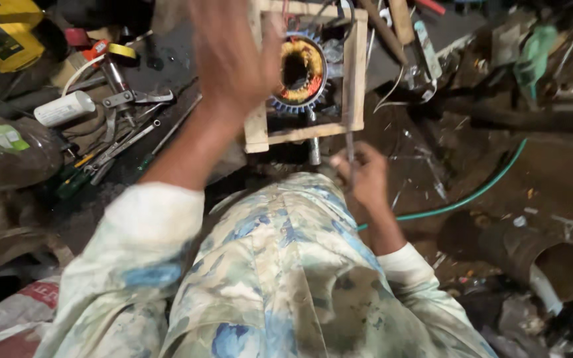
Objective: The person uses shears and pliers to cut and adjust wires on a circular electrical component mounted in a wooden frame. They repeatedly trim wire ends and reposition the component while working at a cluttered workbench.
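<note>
Stator: we see a round copper-wound stator (298, 71) with blue toothed edges, sitting inside a rough wooden frame (355, 73).
Room: tools (117, 126) crowd the left; a green hose (472, 195) curves across dirt on the right.
Left hand (233, 59): raised and blurred over the frame's left rail, fingers spread loosely, holding nothing.
Right hand (363, 176): our fingers curl tight around a thin metal rod (350, 147) below the frame.

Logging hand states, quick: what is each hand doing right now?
Left hand: raised, blurred, open, holding nothing visible, in front of the wooden frame.
Right hand: closed on a thin metal rod below the frame.
</note>
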